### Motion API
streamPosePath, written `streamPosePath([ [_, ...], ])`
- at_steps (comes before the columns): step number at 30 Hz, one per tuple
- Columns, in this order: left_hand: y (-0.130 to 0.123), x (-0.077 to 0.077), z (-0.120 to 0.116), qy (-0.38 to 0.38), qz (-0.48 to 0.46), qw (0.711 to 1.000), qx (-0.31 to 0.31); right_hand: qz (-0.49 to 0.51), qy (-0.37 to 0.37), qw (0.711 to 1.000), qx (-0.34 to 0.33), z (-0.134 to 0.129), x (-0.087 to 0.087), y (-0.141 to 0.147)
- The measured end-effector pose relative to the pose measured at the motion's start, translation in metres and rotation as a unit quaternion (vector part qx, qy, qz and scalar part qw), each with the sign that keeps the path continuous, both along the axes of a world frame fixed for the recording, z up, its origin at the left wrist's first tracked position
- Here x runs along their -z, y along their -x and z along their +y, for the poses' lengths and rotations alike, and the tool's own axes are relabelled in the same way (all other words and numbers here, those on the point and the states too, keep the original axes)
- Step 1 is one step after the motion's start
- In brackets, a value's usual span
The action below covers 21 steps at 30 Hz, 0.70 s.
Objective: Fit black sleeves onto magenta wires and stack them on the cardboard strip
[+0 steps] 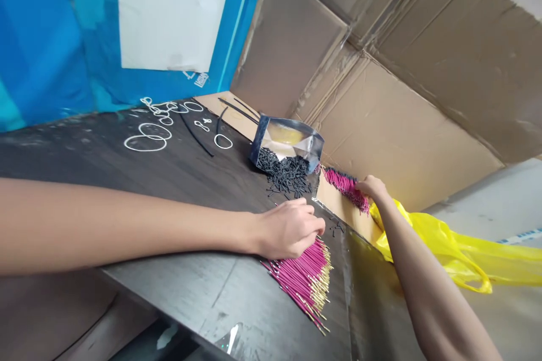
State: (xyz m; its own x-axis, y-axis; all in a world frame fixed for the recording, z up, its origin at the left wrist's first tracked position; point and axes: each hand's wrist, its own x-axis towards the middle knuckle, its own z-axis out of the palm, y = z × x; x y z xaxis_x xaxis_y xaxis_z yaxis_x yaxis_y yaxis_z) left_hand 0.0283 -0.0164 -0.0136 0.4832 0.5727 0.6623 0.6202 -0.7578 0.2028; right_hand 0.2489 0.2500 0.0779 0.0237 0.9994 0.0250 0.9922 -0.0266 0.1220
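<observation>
Magenta wires with gold-coloured ends [302, 273] lie fanned out on the dark tabletop. My left hand [292, 229] rests over their upper part, fingers curled; whatever it pinches is hidden beneath it. Farther right, a second row of magenta wires with dark ends [345, 187] lies on a cardboard strip [334, 200]. At the right end of that row is my right hand [371, 186], its fingers closed at the wires, and the fingertips are too small to make out. Small black tubes [285, 172] spill from an open clear-and-dark bag [292, 134] beyond my left hand.
White rubber bands [148, 138] and black tube lengths [197, 135] lie at the table's back left. A yellow plastic bag [449, 245] sits by my right forearm. Cardboard [423, 124] stands behind, beside a blue panel [97, 28] with a white sheet [171, 11].
</observation>
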Motion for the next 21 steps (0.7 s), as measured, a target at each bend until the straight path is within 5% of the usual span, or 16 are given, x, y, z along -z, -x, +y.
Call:
streamPosePath([
  [6,0.0,-0.004,-0.003,0.015,0.042,0.999,0.013,0.009,-0.035,0.998,-0.043,-0.017,-0.018,0.007],
  [10,-0.002,-0.005,-0.003,0.051,0.062,0.996,-0.043,0.03,-0.055,0.992,-0.106,-0.043,-0.019,0.012],
  [17,-0.005,0.0,-0.001,0.062,0.089,0.992,-0.065,0.111,-0.084,0.953,-0.268,-0.148,0.041,-0.009],
  [21,-0.005,-0.004,-0.001,0.095,0.088,0.99,-0.055,0.157,-0.124,0.937,-0.288,-0.181,0.067,-0.033],
])
